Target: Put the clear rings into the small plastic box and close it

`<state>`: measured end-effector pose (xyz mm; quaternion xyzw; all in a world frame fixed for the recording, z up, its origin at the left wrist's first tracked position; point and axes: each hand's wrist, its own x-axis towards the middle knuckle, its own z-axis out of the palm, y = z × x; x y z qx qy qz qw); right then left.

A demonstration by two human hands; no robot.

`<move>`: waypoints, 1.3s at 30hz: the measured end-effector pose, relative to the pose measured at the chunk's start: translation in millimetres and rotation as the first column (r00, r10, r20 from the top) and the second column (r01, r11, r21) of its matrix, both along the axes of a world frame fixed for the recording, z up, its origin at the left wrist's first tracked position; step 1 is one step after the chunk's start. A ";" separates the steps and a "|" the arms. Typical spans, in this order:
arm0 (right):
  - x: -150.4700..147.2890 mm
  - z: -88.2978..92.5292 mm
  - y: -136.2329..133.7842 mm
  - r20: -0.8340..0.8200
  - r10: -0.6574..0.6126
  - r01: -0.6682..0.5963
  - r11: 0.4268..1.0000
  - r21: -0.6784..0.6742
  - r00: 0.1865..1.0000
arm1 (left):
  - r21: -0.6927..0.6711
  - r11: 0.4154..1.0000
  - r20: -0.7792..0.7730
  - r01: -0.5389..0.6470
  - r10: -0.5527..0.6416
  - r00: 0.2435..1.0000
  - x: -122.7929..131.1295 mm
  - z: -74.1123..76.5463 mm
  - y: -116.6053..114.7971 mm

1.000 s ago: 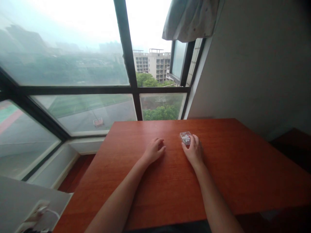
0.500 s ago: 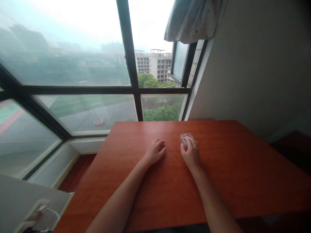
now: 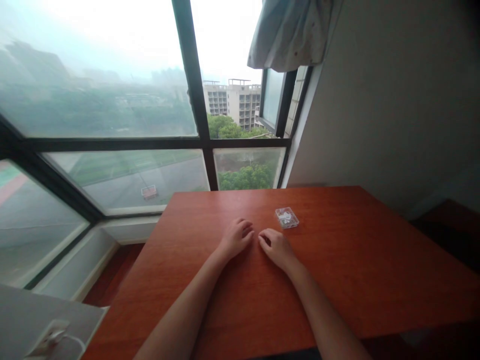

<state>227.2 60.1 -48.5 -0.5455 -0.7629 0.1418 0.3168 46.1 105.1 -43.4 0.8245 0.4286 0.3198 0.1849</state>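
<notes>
A small clear plastic box [image 3: 287, 218] with small pale pieces inside lies on the reddish-brown table [image 3: 337, 260], right of the middle. My left hand [image 3: 237, 238] rests on the table left of the box, its fingers loosely curled but apart, holding nothing visible. Just in front of the box and to its left is my right hand [image 3: 276, 246], not touching it. Its fingers are bent toward the thumb with a small gap between, and nothing shows in them. A narrow strip of table separates the two hands.
Dark-framed windows [image 3: 210, 145] stand beyond the table's far edge, with a curtain [image 3: 288, 37] hanging above. A grey wall [image 3: 375, 110] rises at the right. At the lower left, a plug with a white cable [image 3: 56, 337] sits in a wall socket.
My right hand has let go of the clear box and moved left and nearer to me, beside my left hand. The box stays on the table. The view has shifted slightly.
</notes>
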 end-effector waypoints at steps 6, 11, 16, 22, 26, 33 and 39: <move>-0.4 1.8 -0.4 0.037 0.002 0.000 0.999 -0.033 0.999 | -0.007 1.000 0.005 0.015 -0.015 1.000 -0.4 0.0 0.3; -3.0 5.1 -2.5 0.066 0.009 -0.007 0.999 -0.038 0.998 | -0.008 0.999 -0.004 0.052 -0.052 0.999 -0.3 3.4 -3.8; -9.2 9.6 -6.5 0.132 0.004 -0.001 1.000 -0.023 0.991 | -0.011 0.987 -0.048 0.162 -0.163 0.986 2.2 10.0 -9.3; -12.6 11.7 -8.5 0.138 0.031 -0.025 0.999 -0.039 0.990 | -0.024 0.987 -0.073 0.161 -0.162 0.984 3.6 12.9 -8.6; -11.8 10.0 -7.2 0.122 0.023 -0.018 0.999 -0.040 0.992 | -0.029 0.987 -0.073 0.157 -0.159 0.985 3.1 12.1 -7.0; -11.3 8.9 -6.8 0.104 0.028 -0.023 0.999 -0.042 0.994 | -0.012 0.993 -0.090 0.115 -0.115 0.989 3.0 7.6 -6.2; -11.4 7.8 -5.6 0.077 0.026 -0.022 0.998 -0.057 0.997 | -0.001 0.994 -0.089 0.107 -0.107 0.990 2.3 5.3 -5.5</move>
